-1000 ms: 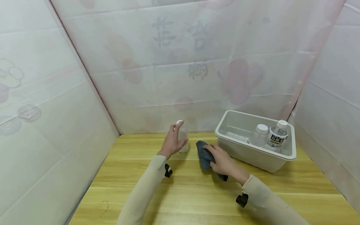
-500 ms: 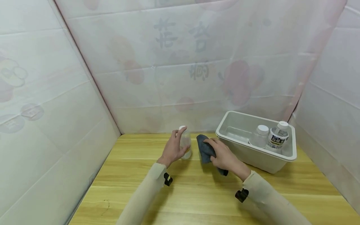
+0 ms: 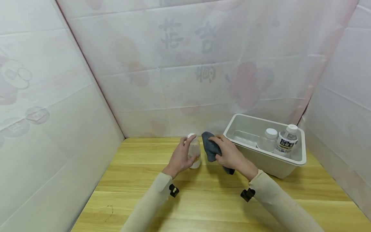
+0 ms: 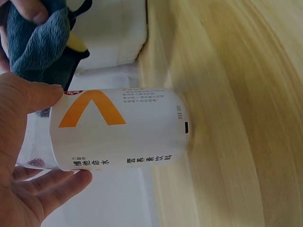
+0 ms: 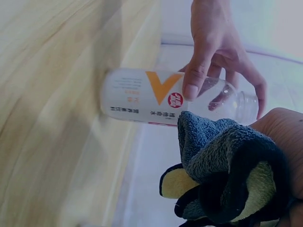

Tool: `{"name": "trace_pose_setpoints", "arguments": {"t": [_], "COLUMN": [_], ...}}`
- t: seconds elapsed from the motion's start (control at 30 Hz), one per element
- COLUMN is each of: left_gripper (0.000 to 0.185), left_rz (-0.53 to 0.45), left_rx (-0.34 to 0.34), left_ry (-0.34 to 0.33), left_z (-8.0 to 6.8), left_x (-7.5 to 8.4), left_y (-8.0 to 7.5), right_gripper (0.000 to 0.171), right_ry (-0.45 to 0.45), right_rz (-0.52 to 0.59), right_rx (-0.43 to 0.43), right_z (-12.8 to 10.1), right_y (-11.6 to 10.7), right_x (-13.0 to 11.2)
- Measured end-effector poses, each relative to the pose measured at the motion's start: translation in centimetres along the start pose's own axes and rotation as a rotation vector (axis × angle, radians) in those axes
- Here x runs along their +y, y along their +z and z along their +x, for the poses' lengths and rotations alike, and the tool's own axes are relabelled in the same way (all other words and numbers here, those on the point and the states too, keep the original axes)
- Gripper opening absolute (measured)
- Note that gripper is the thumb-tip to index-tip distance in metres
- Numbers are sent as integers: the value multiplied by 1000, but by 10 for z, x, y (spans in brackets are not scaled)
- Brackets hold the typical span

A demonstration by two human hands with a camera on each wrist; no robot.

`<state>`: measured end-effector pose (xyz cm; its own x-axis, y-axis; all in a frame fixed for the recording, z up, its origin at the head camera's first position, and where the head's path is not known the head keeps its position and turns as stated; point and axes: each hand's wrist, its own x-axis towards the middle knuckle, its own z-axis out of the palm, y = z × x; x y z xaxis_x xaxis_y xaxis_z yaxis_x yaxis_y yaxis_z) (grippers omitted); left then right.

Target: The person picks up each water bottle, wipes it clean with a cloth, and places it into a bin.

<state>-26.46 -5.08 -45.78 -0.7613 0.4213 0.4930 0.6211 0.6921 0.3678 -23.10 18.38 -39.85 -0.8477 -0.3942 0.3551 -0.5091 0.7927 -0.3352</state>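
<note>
Two hands busy: left hand (image 3: 180, 157) grips bottle (image 3: 194, 154); right hand (image 3: 232, 155) clutches cloth (image 3: 210, 149); orange label (image 4: 90, 114) only wrist views show.

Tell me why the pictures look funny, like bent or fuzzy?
Head view: wide lens, so the wall edges lean and the bin looks slanted; light is soft, with faint shadows under the arms. Left wrist view: turned sideways, the bottle sharp, the table smeared. Right wrist view: also sideways, the table blurry, the cloth dark, the background washed out bright.
</note>
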Motion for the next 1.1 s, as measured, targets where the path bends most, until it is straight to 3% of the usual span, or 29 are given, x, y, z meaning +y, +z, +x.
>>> {"name": "trace_pose_setpoints", "arguments": {"t": [0.77, 1.1], "left_gripper": [86, 86], "left_rz": [-5, 9], "left_rx": [14, 27], "left_ry": [90, 96], "left_z": [-6, -5], "left_x": [18, 21], "left_y": [6, 7], "right_gripper": [63, 69], "right_ry": [-27, -23], "right_rz": [-122, -58], "right_rx": [24, 22], "right_z": [15, 13], "right_y": [-8, -7], "right_x": [-8, -16]}}
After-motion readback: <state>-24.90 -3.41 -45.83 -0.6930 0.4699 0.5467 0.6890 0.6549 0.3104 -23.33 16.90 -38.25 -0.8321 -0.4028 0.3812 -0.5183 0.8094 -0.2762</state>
